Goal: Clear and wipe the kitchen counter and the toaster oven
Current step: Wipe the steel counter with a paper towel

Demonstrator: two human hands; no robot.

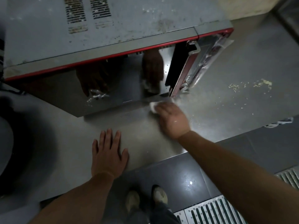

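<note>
A grey toaster oven (105, 28) with a red front rim stands on the steel kitchen counter (218, 97); its top is stained and its mirror-like door reflects both hands. My right hand (173, 120) presses a white wipe (152, 106) onto the counter at the oven's front right corner; the hand is blurred. Most of the wipe is hidden under the fingers. My left hand (108, 152) lies flat on the counter, fingers spread, holding nothing.
Pale crumbs (252, 85) are scattered on the counter to the right of the oven. A dark round shape (9, 139) fills the left edge. The counter's front edge runs diagonally above a grey floor with a metal drain grate (215, 212). My shoes (145, 199) show below.
</note>
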